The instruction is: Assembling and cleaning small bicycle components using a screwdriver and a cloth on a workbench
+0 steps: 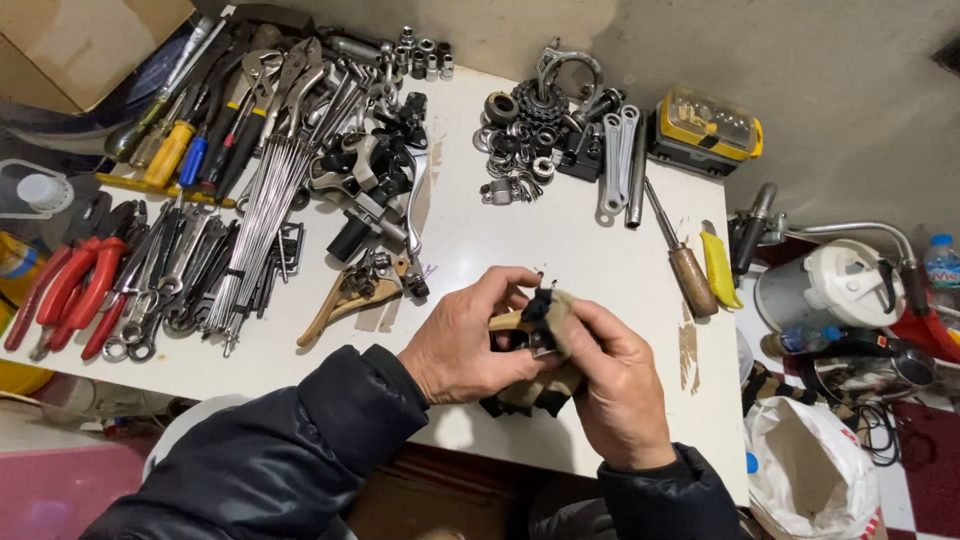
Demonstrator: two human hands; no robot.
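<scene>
Where both hands (540,360) meet — rag-wrapped part (540,318)

Hands (540,350) at worktop (560,250) front edge w/ rag (548,305) btwn them. Pliers (70,290), spokes (265,215) far left. Sprockets (535,110) behind centre; wrenches (618,150), screwdriver (680,255) right.

Dirty beige-and-black rag (545,345) bunched around a small metal part (540,342), above the white table's near edge

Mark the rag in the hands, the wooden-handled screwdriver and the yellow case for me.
rag (556,302), head view, upper fold between the hands.
wooden-handled screwdriver (692,279), head view, middle of the wooden handle.
yellow case (707,128), head view, clear lid.
</scene>
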